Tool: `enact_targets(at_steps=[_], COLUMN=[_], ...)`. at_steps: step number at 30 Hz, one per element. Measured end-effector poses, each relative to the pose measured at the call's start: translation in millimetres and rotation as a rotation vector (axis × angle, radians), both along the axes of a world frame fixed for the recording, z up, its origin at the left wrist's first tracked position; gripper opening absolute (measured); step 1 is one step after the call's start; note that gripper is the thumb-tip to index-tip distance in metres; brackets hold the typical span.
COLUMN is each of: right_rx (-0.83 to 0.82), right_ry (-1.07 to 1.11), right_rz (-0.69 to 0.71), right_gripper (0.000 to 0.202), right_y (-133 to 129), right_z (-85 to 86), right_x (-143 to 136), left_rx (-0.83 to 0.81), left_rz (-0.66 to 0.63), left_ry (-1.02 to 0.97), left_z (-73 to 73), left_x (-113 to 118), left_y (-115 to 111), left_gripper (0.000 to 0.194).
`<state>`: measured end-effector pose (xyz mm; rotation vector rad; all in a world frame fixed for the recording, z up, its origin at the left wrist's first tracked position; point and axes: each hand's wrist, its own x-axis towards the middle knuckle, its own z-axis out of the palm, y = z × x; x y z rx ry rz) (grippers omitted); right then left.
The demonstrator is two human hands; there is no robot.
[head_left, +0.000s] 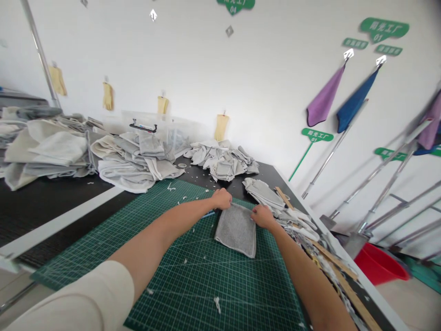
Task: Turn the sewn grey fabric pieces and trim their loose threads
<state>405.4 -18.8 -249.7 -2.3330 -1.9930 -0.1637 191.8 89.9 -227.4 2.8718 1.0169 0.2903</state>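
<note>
A grey cloth with a pale stitched edge is held over the green cutting mat. My left hand pinches its far left corner, fingers closed. At its far right corner my right hand is also closed on the fabric. The near edge of the cloth hangs down toward me, close to the mat or on it; I cannot tell which. Beside my left hand, partly hidden by the forearm and cloth, lies a thin blue tool. Small white scraps are scattered on the mat.
Heaps of grey and white cloths cover the table's left and back. A clear plastic box stands behind them. Along the right edge lie folded cloths, wooden strips and scraps. A red bucket sits beyond that edge.
</note>
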Motion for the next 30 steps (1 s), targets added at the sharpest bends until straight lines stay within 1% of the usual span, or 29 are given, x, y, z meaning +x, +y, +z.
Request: enact_targets(at_steps=[3,9,12,15,18,22,25,27,30], right_rx=[0.063,0.227,0.292,0.331,0.354,0.319,0.260,0.215,0.150], right_ry=[0.040,0.131,0.163,0.176,0.173,0.140,0.025,-0.034,-0.071], right_rz=[-0.005,0.001,0.046,0.128,0.212,0.351,0.492,0.555,0.620], right_gripper=[0.013,0.019,0.019,0.017,0.016,0.012,0.012,0.012,0.012], right_y=[-0.5,-6.4,-16.9,-33.1,-55.1,-91.7,-117.0,-128.7,-136.8], right_z=[7.7,28.1,35.2,39.4,40.6,37.2,31.5,27.1,21.3], right_x=[1.5,0.4,-4.4,-13.0,-24.7,-41.5,-51.9,-57.2,-63.0], left_rx=[0.031,0.081,0.098,0.124,0.193,0.261,0.359,0.420,0.438], left_rz=[-0.028,-0.042,-0.042,-0.075,-0.192,-0.369,-0.577,-0.722,-0.865], left_ry=[-0.046,-0.141,-0.169,-0.189,-0.210,-0.149,-0.082,-0.041,-0.001], left_z=[9.7,32.5,37.1,35.6,31.8,29.2,26.8,22.6,13.0], left_x=[-3.0,-7.9,-16.2,-28.9,-45.5,-71.6,-87.5,-93.0,-93.9], left_y=[-1.3,-0.1,-3.9,-11.6,-21.9,-40.2,-56.4,-65.9,-75.0], left_gripper=[0.028,0.027,0.026,0.025,0.024,0.024,0.022,0.021,0.020])
